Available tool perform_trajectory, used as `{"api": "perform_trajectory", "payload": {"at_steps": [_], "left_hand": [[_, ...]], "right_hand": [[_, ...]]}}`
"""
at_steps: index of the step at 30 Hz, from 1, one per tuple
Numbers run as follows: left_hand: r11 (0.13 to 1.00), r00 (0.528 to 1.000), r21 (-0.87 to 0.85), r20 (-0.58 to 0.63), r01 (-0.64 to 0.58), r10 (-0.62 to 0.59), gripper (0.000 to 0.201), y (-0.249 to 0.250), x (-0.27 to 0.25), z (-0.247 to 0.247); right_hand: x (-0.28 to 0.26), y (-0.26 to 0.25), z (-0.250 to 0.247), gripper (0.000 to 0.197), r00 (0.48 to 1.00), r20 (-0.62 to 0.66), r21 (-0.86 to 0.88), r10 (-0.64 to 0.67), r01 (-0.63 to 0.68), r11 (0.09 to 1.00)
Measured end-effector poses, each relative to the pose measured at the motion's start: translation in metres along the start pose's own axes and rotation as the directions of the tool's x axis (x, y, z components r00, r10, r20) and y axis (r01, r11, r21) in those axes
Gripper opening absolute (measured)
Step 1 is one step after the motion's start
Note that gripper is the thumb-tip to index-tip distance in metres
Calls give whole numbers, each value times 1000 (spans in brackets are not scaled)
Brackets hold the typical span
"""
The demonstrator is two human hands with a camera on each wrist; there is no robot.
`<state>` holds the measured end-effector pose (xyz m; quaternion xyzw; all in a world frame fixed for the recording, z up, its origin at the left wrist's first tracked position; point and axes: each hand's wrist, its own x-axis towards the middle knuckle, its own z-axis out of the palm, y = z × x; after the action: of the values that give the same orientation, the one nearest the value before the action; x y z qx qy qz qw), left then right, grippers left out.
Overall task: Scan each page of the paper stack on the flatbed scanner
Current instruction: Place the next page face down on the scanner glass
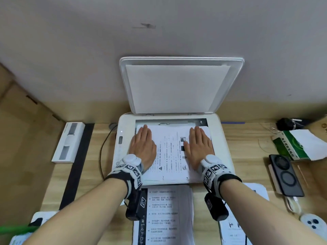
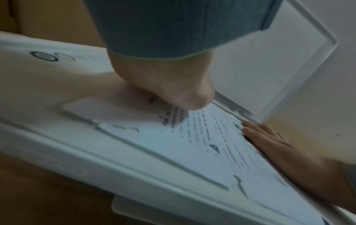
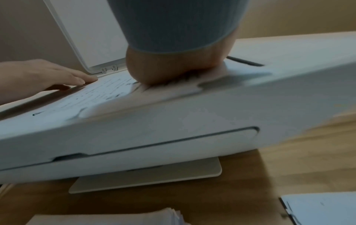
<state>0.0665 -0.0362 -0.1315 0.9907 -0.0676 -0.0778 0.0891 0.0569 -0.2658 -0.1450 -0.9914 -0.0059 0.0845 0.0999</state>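
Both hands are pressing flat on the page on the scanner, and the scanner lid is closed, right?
Not quite. The scanner lid is open, standing up behind the glass, as the head view shows. The rest holds: the left hand and the right hand both press flat on the page lying on the scanner.

Wooden desk [image 1: 247, 138] carries scanner [image 1: 224, 147], paper stack [image 1: 169, 218], phone [image 1: 285, 175].

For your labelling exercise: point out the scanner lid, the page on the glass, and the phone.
scanner lid [image 1: 177, 87], head view, white inner pad.
page [image 1: 169, 156], head view, printed middle between hands.
phone [image 1: 285, 175], head view, dark back.
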Motion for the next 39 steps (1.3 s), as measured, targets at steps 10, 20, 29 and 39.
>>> {"api": "perform_trajectory", "payload": {"at_steps": [10, 20, 29, 39], "left_hand": [[995, 998, 97, -47, 37, -33, 72, 4, 10, 20], [994, 997, 93, -53, 63, -59, 73, 2, 12, 18], [994, 996, 79, -47, 77, -73, 73, 1, 16, 14], [996, 997, 58, -26, 72, -70, 74, 2, 15, 16]], "right_hand": [[28, 9, 2, 76, 997, -28, -27, -71, 70, 997], [32, 12, 3, 73, 995, -43, -14, -88, 87, 996], [37, 7, -1, 75, 996, -27, -2, -84, 84, 996], [36, 10, 2, 74, 996, -27, 5, -83, 83, 997]]}}
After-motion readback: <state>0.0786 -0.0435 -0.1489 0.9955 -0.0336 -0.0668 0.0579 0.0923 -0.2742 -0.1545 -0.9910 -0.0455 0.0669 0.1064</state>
